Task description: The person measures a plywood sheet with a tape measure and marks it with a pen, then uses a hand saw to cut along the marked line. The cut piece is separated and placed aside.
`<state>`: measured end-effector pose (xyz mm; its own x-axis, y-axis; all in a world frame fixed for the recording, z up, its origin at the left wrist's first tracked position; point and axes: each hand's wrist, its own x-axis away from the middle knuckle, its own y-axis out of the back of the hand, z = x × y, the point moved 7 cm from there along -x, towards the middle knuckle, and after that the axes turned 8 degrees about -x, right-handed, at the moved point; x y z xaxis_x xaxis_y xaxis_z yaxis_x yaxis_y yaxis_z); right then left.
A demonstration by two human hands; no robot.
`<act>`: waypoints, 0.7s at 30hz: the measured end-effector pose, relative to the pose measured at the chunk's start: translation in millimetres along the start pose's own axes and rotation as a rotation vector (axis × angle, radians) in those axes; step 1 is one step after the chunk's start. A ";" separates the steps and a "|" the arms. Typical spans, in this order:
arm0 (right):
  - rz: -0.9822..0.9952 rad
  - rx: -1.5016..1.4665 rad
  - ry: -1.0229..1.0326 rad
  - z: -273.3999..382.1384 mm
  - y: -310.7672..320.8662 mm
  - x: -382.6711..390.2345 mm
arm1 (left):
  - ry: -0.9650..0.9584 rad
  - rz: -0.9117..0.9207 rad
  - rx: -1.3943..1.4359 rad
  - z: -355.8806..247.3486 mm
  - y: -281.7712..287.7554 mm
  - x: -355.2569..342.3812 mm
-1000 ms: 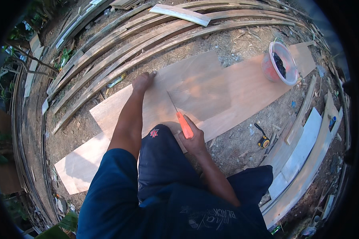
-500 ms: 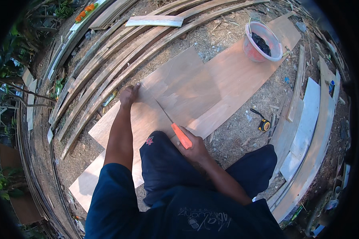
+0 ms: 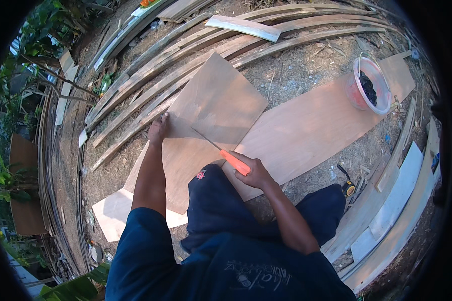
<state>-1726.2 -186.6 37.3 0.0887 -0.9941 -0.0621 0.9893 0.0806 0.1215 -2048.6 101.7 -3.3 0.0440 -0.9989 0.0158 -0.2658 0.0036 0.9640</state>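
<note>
My left hand (image 3: 158,126) grips the left edge of a plywood sheet (image 3: 218,95), which lies skewed over a longer plywood board (image 3: 326,130). My right hand (image 3: 257,174) is closed on the orange handle of a tool (image 3: 234,161) with a long, thin metal blade, probably a saw. The blade lies diagonally across the upper sheet, its far part to the right of my left hand. My left knee (image 3: 206,185) in dark trousers is on or beside the plywood, below the tool.
Long timber strips (image 3: 306,37) lie across the back. A pink bucket (image 3: 359,95) with dark contents stands on the board at right. A tape measure (image 3: 348,188) lies right of my knees, near loose planks (image 3: 386,205). Plants (image 3: 10,175) line the left.
The upper sheet has turned anticlockwise, its far end swinging up and left. My left hand moved left and nearer with it. The blade now lies more slanted. The view has shifted.
</note>
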 end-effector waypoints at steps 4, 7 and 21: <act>0.037 -0.021 -0.049 -2.2 -11.0 -11.7 | 0.004 0.179 -0.044 -0.4 -19.8 -9.8; 0.037 -0.013 -0.044 -2.9 -15.9 -15.7 | -0.026 0.102 -0.178 -9.6 -16.6 -17.0; 0.051 0.101 -0.106 88.7 36.4 85.9 | 0.233 0.335 -0.117 -6.0 -31.2 -16.9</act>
<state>-1692.8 -275.5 124.2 0.1206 -0.9914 0.0512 0.9666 0.1290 0.2214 -2035.3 118.8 -32.1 0.1941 -0.9045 0.3797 -0.1917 0.3446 0.9190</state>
